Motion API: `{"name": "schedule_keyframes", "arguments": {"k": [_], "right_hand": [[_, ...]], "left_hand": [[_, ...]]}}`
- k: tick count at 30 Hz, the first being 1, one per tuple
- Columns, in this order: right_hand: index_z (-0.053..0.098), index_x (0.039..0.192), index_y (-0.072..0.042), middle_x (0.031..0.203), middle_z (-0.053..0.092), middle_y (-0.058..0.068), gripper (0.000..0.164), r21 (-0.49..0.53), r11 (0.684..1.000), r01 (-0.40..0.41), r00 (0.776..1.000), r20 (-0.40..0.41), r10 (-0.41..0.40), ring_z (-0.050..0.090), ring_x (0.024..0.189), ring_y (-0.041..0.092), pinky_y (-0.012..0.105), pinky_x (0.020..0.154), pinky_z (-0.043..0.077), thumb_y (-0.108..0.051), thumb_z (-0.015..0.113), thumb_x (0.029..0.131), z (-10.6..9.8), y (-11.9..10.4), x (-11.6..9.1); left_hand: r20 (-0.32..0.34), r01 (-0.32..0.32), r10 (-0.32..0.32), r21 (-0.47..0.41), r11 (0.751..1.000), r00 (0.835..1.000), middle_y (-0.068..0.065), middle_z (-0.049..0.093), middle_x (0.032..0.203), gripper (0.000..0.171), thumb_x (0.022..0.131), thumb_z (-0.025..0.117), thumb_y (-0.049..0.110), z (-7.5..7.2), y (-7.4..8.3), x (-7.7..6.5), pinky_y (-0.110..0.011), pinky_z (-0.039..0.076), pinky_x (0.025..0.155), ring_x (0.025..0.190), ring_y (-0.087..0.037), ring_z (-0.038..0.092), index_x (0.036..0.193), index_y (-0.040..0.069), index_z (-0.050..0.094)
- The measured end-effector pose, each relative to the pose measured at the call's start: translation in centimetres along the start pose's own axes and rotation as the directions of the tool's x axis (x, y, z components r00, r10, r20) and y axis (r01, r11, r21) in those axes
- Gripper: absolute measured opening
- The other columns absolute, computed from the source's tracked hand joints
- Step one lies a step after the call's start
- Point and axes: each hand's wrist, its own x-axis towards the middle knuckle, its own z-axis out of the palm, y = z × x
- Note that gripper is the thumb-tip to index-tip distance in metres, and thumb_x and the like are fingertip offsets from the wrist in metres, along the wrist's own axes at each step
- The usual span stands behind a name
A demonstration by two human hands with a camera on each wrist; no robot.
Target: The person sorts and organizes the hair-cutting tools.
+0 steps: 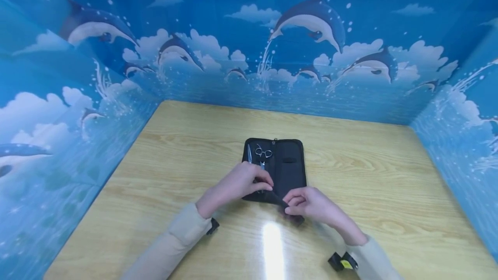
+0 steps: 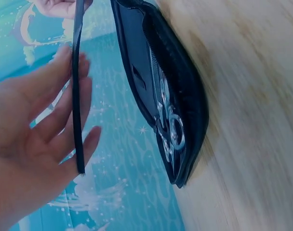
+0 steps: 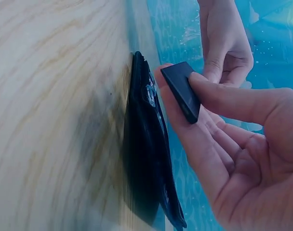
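Both hands hold a thin, flat black strip (image 1: 279, 200) that looks like a comb; no teeth can be made out. At its far end my left hand (image 1: 250, 179) pinches it between thumb and index finger; in the left wrist view the strip (image 2: 76, 120) appears edge-on. My right hand (image 1: 311, 202) grips the near end, its thumb pressing the strip's flat face (image 3: 182, 89). Just beyond the hands an unzipped black case (image 1: 289, 172) lies spread on the table. Its left half carries silver scissors (image 1: 263, 153) and a pointed blade (image 1: 249, 152), partly hidden by the left hand.
The case lies on a light wood-grain table (image 1: 369, 176). Blue dolphin-printed sheets (image 1: 241, 90) enclose its back and sides. Small black devices sit at the left wrist (image 1: 213, 226) and the right wrist (image 1: 342, 262).
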Motion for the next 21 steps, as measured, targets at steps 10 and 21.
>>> {"name": "schedule_keyframes", "arguments": {"k": [10, 21], "right_hand": [[0.063, 0.106, 0.001, 0.087, 0.07, 0.01, 0.035, 0.05, 0.997, -0.055, 0.994, -0.087, 0.059, 0.063, 0.076, 0.018, 0.024, 0.063, 0.051, -0.024, 0.069, 0.081, -1.6, 1.8, -2.1], [0.05, 0.128, 0.0, 0.096, 0.069, 0.017, 0.055, 0.168, 0.979, -0.116, 0.964, -0.218, 0.152, 0.066, 0.074, 0.026, 0.022, 0.052, 0.049, -0.027, 0.066, 0.083, -3.0, 3.5, -5.1]], "left_hand": [[-0.314, 0.176, -0.192, -0.081, 0.981, 0.93, 0.005, 0.07, 0.089, 0.014, 0.088, 0.062, 0.028, -1.4, -1.4, -0.4, -0.031, 0.056, 0.076, 0.082, -0.004, 0.059, 0.093, 0.018, 0.07], [-0.022, 0.174, -0.172, 0.121, 0.977, 0.985, -0.011, 0.054, 0.133, 0.046, 0.086, 0.063, 0.033, 0.1, -2.8, -1.4, -0.044, 0.041, 0.103, 0.12, -0.025, 0.047, 0.126, 0.012, 0.056]]}}
